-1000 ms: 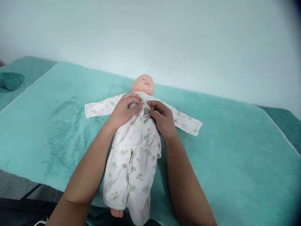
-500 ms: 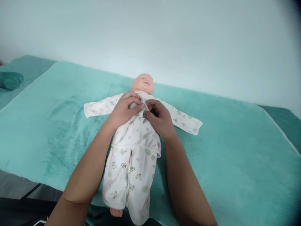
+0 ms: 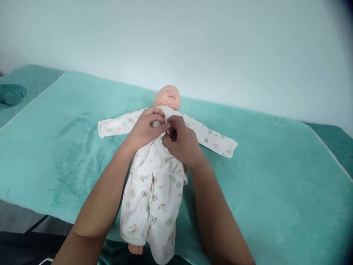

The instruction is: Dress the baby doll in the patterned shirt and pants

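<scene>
A baby doll (image 3: 167, 98) lies on its back, its head away from me. It wears a white printed jacket (image 3: 150, 152), sleeves spread to both sides, and matching trousers (image 3: 165, 198). One foot (image 3: 135, 249) shows below the left trouser leg. At the chest, my left hand (image 3: 149, 127) is closed on the jacket's front edge, thumb and fingers pinching the cloth. My right hand (image 3: 183, 138) meets it there, its fingers curled and also pinching the front edge. The fingertips partly hide the cloth between them.
A teal plush cover (image 3: 270, 176) spreads under the doll over the table. Behind it rises a pale wall (image 3: 193, 44). At the far left the cover has a dark round opening or fold (image 3: 12, 94). Grey floor (image 3: 16, 213) shows at lower left.
My right hand has shifted slightly left, closer to my left hand, and the raised jacket edge now lies more hidden under its fingers. My left hand stays nearly in place.
</scene>
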`<state>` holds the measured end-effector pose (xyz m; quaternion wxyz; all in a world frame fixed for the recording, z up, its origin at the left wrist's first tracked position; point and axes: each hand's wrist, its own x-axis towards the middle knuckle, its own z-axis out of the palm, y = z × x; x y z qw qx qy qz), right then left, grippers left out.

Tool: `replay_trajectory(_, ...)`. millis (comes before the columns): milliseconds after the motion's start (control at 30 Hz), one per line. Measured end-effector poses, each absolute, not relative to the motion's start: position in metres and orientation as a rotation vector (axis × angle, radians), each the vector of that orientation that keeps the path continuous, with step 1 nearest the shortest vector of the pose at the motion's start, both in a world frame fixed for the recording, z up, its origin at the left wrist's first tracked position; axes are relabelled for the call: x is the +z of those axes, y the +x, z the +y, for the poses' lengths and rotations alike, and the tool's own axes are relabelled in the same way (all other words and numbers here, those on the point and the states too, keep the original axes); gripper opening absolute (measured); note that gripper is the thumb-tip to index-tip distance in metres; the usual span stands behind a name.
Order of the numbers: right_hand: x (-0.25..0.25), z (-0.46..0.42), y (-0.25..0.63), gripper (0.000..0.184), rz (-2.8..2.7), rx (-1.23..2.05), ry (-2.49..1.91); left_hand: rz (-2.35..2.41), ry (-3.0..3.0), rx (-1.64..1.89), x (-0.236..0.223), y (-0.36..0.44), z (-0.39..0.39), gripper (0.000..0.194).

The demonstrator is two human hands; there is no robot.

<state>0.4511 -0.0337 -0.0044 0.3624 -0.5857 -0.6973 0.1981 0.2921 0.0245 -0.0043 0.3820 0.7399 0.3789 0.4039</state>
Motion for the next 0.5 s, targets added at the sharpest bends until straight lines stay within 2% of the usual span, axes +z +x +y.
replay_trajectory(267, -0.0108, -0.0306, 0.4559, 0.034, -1.599, 0.824, -1.303, 0.911, 1.812, 1.010, -0.0082, 0.2869, 0.0297, 0.006)
replay_trajectory(400, -0.0135, -0.0268, 0.4596, 0.030, -1.394, 1.066, -1.134, 0.865, 1.783, 1.014, -0.0111, 0.2841, 0.0319, 0.007)
replay_trajectory(500, -0.0143, -0.0253, 0.4612, 0.027, -1.289, 1.114, -1.076, 0.839, 1.773, 1.068, -0.0132, 0.2836, 0.0325, 0.009)
